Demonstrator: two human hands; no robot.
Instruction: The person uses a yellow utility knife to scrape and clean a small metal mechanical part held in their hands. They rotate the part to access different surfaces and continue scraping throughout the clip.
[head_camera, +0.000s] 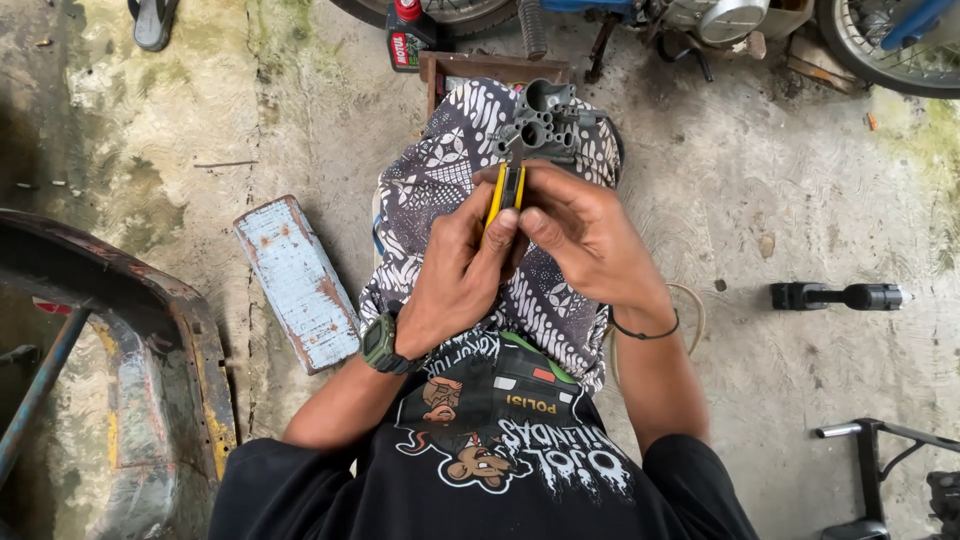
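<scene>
Grey cast metal, dull and pitted, makes up the carburettor body we see resting on the lap, over a patterned black-and-white cloth. It shows several round bores of different widths, the largest at its far end, with small fittings sticking out on the right side. We find a yellow-and-black tool handle pointing into its near edge. The left hand, with a green watch on its wrist, is wrapped around the lower part of that handle. The right hand pinches the same handle from the other side, thumb pressed beside the left thumb. A pale blue, rust-edged block lies on the concrete floor, left of the knees.
</scene>
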